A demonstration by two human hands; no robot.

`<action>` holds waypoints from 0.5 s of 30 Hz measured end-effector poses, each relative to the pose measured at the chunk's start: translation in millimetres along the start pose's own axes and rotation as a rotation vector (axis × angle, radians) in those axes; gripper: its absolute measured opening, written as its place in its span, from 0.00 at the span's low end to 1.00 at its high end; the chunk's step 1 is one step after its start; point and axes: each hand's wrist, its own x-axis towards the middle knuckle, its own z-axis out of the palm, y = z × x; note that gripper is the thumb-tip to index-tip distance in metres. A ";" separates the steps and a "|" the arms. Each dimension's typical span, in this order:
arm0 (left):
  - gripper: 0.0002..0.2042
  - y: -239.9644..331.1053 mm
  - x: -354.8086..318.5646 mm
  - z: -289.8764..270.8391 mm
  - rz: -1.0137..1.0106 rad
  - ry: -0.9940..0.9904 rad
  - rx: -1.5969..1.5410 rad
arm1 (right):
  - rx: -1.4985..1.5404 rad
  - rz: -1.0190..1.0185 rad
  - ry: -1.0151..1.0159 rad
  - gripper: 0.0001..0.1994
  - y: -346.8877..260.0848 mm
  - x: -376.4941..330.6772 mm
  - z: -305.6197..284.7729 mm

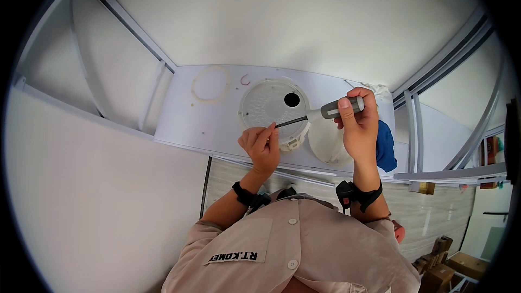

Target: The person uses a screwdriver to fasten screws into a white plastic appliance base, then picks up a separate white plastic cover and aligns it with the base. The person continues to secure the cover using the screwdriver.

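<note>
My right hand (360, 125) is wrapped round the grey-and-white handle of a screwdriver (329, 110), thumb along its side. The dark shaft slants down to the left. At its tip the fingers of my left hand (261, 147) are pinched together; whether a small part is also between them I cannot make out. Below the tool lies a round white housing (266, 100) with a clear-looking, textured face and a black round spot (292, 100) on it. To its right, partly behind my right hand, is a round off-white cover (325, 144).
On the white bench (182, 116) lie a thin cream ring (194, 88), a short red wire (245, 80) and several tiny parts. A blue cloth (386, 149) and a white crumpled cloth (380, 91) are at the right end. Metal frames (157, 95) flank both sides. Cardboard boxes (437, 276) stand lower right.
</note>
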 end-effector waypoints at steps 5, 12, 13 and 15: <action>0.07 16.9 -1.9 12.9 -0.052 0.027 0.075 | -0.010 -0.013 -0.010 0.15 -4.8 1.8 -10.1; 0.08 25.4 0.9 11.1 -0.059 0.004 0.095 | 0.020 -0.014 -0.022 0.16 -2.6 5.1 -17.0; 0.08 24.6 2.0 8.5 -0.039 -0.005 0.090 | 0.014 -0.019 -0.025 0.16 -3.1 6.0 -16.2; 0.08 22.3 4.5 1.6 0.003 -0.025 0.085 | 0.005 -0.028 -0.032 0.16 -4.4 7.9 -13.6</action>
